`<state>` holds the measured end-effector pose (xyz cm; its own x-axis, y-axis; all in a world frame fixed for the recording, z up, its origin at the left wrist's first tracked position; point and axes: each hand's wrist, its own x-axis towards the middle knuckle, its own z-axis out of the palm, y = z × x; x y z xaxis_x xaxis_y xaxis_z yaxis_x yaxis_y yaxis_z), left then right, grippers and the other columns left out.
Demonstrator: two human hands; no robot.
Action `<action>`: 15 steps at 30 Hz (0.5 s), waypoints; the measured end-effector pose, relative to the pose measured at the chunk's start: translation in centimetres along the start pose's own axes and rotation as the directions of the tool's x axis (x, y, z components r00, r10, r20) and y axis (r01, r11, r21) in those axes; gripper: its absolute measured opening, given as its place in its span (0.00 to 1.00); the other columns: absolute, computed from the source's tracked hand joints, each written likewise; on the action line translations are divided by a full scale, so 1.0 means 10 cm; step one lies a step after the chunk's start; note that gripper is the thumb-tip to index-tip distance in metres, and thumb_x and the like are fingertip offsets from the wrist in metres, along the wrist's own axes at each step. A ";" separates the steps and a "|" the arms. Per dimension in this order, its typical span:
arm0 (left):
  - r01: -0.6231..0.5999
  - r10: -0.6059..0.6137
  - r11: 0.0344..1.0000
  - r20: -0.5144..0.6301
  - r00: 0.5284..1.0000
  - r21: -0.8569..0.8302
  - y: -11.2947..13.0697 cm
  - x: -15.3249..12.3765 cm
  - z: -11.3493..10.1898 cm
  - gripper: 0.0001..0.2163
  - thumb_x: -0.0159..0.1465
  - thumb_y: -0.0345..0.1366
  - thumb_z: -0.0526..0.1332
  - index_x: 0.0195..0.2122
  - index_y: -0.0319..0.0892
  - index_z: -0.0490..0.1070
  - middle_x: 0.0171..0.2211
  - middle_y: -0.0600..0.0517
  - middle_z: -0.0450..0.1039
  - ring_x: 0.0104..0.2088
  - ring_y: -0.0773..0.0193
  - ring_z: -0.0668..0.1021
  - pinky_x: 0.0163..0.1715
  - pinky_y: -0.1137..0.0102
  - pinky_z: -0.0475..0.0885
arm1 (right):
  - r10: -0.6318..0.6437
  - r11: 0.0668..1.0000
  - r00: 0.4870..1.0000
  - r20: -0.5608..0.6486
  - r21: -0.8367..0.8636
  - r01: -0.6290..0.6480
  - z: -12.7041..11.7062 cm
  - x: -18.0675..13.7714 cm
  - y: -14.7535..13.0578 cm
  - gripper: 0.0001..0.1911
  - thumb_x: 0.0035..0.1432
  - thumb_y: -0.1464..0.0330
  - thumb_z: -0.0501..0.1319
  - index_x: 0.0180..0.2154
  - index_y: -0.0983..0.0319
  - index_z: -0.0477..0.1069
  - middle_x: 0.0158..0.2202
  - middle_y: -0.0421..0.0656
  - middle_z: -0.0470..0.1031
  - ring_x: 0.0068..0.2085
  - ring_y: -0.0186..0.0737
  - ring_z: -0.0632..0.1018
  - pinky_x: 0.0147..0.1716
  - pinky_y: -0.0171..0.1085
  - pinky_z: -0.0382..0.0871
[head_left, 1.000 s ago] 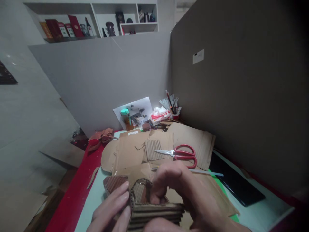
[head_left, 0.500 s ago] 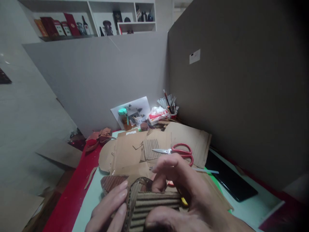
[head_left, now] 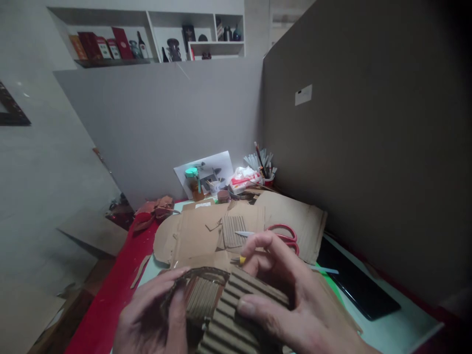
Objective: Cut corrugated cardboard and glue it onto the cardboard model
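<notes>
My left hand (head_left: pixel 147 314) is closed around a curved, hollow cardboard piece (head_left: pixel 201 295) with ribbed inner walls, its thumb on the near side. My right hand (head_left: pixel 291 290) pinches a strip of corrugated cardboard (head_left: pixel 243 309), thumb on top of the ridges and fingers behind. The strip slants beside the curved piece; whether the two are joined I cannot tell. Just past my right fingers lie red-handled scissors (head_left: pixel 294 238), partly covered by the hand. A small yellow-ended metal tool (head_left: pixel 241 259) shows at my right fingertips, mostly hidden.
Flattened cardboard (head_left: pixel 201 228) covers the table, with a ribbed square (head_left: pixel 232 231) on it. A black phone-like slab (head_left: pixel 363 282) lies right. Behind stand a green-lidded jar (head_left: pixel 195 184), a tissue pack (head_left: pixel 245 179) and a cup of sticks (head_left: pixel 268 179). Grey panels (head_left: pixel 165 123) enclose the back and right.
The cardboard in my hands has been turned, so the curved piece's hollow inside now shows. The strip under my right thumb has tilted down to the right. My view has shifted slightly.
</notes>
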<state>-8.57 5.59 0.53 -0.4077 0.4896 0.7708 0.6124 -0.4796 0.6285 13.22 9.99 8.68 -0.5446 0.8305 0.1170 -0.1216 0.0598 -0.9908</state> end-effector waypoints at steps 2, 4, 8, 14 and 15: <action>-0.029 0.029 1.000 -0.012 1.000 -0.002 -0.05 0.03 0.00 0.07 0.60 0.28 0.69 0.40 0.42 0.79 0.37 0.50 0.84 0.35 0.61 0.86 0.38 0.76 0.82 | 0.016 1.000 1.000 -0.024 -0.013 -0.017 0.01 -0.01 0.00 0.19 0.52 0.68 0.68 0.44 0.56 0.65 0.30 0.32 0.70 0.30 0.32 0.70 0.29 0.33 0.60; -0.068 0.067 0.998 -0.078 0.995 -0.014 -0.06 0.05 0.02 0.13 0.59 0.25 0.69 0.45 0.44 0.77 0.39 0.54 0.83 0.37 0.65 0.86 0.42 0.79 0.80 | 0.014 1.000 0.999 -0.049 -0.014 -0.015 0.02 -0.01 0.01 0.18 0.52 0.67 0.67 0.44 0.56 0.65 0.30 0.32 0.71 0.30 0.33 0.70 0.30 0.34 0.59; -0.051 0.051 0.998 0.009 0.999 -0.036 0.01 0.11 0.04 0.10 0.60 0.23 0.66 0.40 0.44 0.76 0.36 0.55 0.85 0.34 0.64 0.86 0.39 0.78 0.81 | 0.038 0.997 0.998 -0.052 0.072 -0.035 0.04 -0.01 0.03 0.18 0.51 0.65 0.68 0.43 0.56 0.66 0.29 0.32 0.70 0.30 0.33 0.69 0.30 0.34 0.57; 0.055 -0.055 0.998 -0.037 0.998 -0.001 0.29 0.05 0.13 0.07 0.64 0.28 0.65 0.32 0.48 0.76 0.39 0.58 0.85 0.35 0.69 0.85 0.38 0.82 0.79 | 0.059 0.987 0.994 -0.089 0.151 -0.045 0.09 -0.03 0.01 0.18 0.48 0.66 0.69 0.41 0.56 0.67 0.28 0.32 0.68 0.31 0.33 0.68 0.31 0.33 0.58; 0.068 -0.067 0.998 -0.074 0.995 0.011 0.34 0.02 0.17 0.06 0.64 0.30 0.66 0.30 0.48 0.76 0.39 0.58 0.84 0.34 0.70 0.85 0.37 0.81 0.79 | 0.072 0.984 0.994 -0.084 0.171 -0.057 0.11 -0.04 0.01 0.19 0.48 0.66 0.70 0.41 0.56 0.66 0.29 0.32 0.69 0.31 0.34 0.69 0.32 0.33 0.59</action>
<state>-5.47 5.29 2.68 -0.4971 0.4654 0.7323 0.5904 -0.4370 0.6785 12.53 9.10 8.59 -0.4804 0.8762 0.0387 -0.2299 -0.0833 -0.9696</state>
